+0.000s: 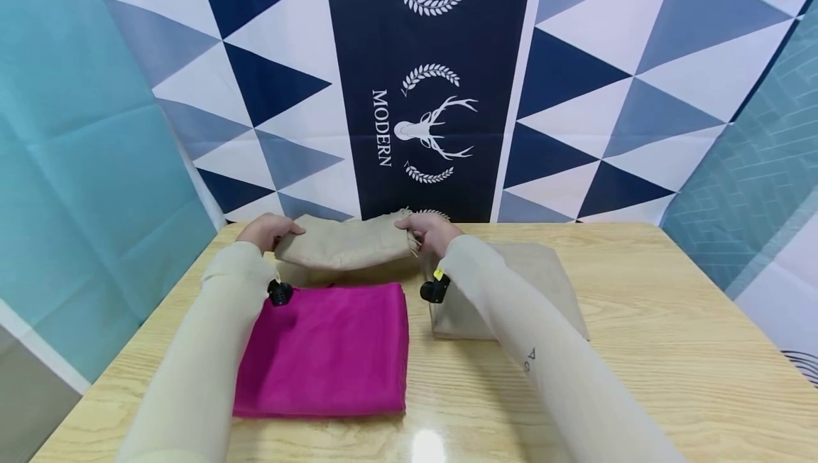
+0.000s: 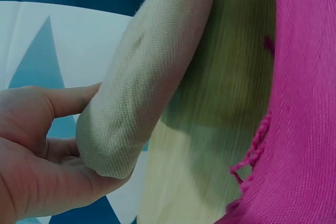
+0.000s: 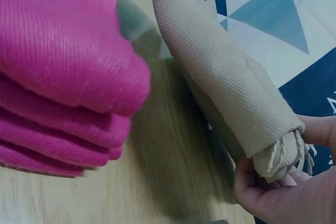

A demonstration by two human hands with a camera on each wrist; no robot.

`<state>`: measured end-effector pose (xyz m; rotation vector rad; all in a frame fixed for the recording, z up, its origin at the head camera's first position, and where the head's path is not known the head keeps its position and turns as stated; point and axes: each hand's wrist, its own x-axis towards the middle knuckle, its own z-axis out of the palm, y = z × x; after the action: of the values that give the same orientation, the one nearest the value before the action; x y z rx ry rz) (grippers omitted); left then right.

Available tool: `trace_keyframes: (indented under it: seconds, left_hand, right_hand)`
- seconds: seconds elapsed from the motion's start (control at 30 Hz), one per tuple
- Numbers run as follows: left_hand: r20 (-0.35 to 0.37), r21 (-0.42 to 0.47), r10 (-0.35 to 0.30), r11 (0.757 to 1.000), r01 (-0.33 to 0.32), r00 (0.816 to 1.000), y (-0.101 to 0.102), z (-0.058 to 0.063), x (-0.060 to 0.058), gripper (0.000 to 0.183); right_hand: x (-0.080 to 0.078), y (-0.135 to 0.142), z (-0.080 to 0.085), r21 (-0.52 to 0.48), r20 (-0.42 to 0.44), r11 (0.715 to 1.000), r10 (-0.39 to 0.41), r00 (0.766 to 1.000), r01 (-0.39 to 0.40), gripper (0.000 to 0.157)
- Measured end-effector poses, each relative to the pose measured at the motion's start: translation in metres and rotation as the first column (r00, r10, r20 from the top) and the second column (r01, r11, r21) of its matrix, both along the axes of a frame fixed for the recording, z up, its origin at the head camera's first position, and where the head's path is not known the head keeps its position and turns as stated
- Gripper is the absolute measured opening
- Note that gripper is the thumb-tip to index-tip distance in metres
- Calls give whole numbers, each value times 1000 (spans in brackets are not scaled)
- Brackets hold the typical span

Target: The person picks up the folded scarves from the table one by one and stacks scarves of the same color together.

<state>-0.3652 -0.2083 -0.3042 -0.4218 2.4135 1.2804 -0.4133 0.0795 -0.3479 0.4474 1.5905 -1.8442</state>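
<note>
A beige scarf (image 1: 348,244), folded into a long bundle, is held up off the table near its back edge. My left hand (image 1: 267,231) grips its left end. At the other end, my right hand (image 1: 436,231) pinches the bundle where fringe (image 3: 302,150) hangs out. Just below it lies a magenta scarf (image 1: 332,349), folded in several layers, with tassels (image 2: 254,148) on its far edge. Another folded beige cloth (image 1: 537,275) rests flat on the right, partly hidden behind my right forearm.
The wooden table (image 1: 652,371) stretches to the right and front. A patterned curtain (image 1: 434,44) hangs right behind its back edge. Light blue sheets (image 1: 83,129) stand along the left and right sides.
</note>
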Motion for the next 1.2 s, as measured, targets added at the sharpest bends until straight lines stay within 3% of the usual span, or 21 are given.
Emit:
trace_keyframes:
  seconds: [0.03,0.13,0.3,0.57,0.77,1.0,1.2]
  left_hand:
    - [-4,4,3,1000,-3,1000,1,2,1,58]
    - [-25,7,-17,1000,17,1000,5,8,6,57]
    - [-43,25,-43,999,44,998,14,16,12,55]
    - [-59,49,-35,998,38,998,24,23,11,55]
    - [-54,59,-56,997,59,997,32,32,14,54]
    - [-80,44,-44,998,48,996,42,39,14,54]
    - [-87,65,-61,996,66,994,52,43,15,53]
  right_hand:
    - [15,-2,13,38,-20,999,-24,1000,25,13]
    - [32,1,30,50,-51,999,-11,999,14,7]
    - [48,9,49,70,-80,998,13,997,-7,14]
    - [35,26,48,37,-64,999,28,998,-25,16]
    - [43,37,61,-4,-72,1000,19,997,-19,15]
    - [45,50,70,-53,-106,992,111,988,-117,28]
    - [48,63,73,-49,-117,993,97,988,-103,31]
